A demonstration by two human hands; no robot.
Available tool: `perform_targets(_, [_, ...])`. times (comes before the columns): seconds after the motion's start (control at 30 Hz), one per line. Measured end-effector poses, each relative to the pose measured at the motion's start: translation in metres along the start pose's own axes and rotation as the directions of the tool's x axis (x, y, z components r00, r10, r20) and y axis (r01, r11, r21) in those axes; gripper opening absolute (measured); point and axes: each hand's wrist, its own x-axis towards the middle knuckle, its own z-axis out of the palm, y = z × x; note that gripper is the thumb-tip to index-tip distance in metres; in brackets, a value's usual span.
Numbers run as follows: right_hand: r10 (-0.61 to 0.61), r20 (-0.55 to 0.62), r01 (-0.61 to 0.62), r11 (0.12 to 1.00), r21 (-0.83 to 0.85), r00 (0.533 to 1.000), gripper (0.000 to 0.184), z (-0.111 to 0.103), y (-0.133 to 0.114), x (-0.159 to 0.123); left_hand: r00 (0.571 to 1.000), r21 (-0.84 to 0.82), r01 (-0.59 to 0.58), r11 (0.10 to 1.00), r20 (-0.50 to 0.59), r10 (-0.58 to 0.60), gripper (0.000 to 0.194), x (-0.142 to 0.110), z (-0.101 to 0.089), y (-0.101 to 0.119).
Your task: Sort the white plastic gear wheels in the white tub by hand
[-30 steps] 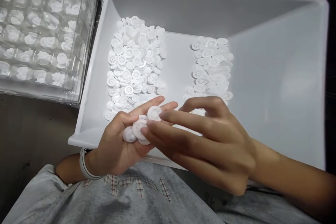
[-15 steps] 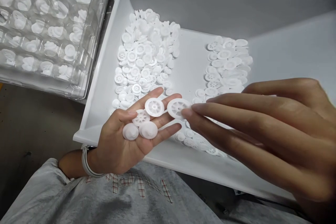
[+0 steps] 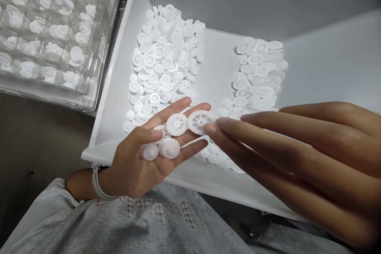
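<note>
My left hand [image 3: 141, 168] is palm up, cradling several small white plastic gears [image 3: 169, 149]. Two lie toothed side up near the palm; a spoked one is partly hidden under my thumb. Another spoked gear [image 3: 176, 124] rests on the fingers. Between thumb and fingertips, my right hand [image 3: 297, 162] pinches a further white plastic gear [image 3: 200, 122] by its edge, above the left fingertips. Its rim meets or overlaps the neighbouring gear; whether they touch is unclear. Both hands are over the front of a white bin [image 3: 218, 63].
Inside the bin, a large heap of white gears [image 3: 162, 63] lies at left and a smaller pile [image 3: 258, 67] at right, reaching forward beneath my hands. A clear compartment tray [image 3: 89, 87] holding white parts stands left of the bin.
The gear on my left fingers has turned slightly and shifted right. The pinched gear has moved a little left, closing the gap between them. My view has shifted slightly.
</note>
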Motion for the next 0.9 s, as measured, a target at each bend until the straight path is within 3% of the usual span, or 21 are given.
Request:
perform_targets(0.23, [0.018,0.028,-0.019,0.999,0.026,0.999,0.032,0.0,-0.004,0.001,0.999,0.019,0.002,1.0,-0.038,-0.001,0.04,0.001,0.0,-0.001])
perform_targets(0.47, [0.033,0.023,-0.034,0.999,0.01,0.999,0.027,-0.001,-0.003,0.0,0.999,0.01,-0.02,1.0,-0.046,0.021,0.031,0.004,0.0,-0.002])
perform_targets(0.63, [0.038,0.01,-0.038,0.999,0.007,0.999,0.028,0.002,-0.005,0.001,0.997,0.045,-0.018,0.999,-0.076,0.021,0.041,0.003,0.003,-0.001])
perform_targets(0.77, [0.156,0.075,-0.163,0.982,0.096,0.985,0.024,-0.006,-0.017,0.006,0.99,0.063,-0.019,0.998,-0.139,0.028,0.054,0.005,0.005,0.0])
perform_targets(0.9, [0.316,0.133,-0.332,0.934,0.128,0.939,0.027,-0.021,-0.045,0.005,0.983,0.061,-0.013,0.998,-0.18,0.024,0.058,0.007,0.007,0.0])
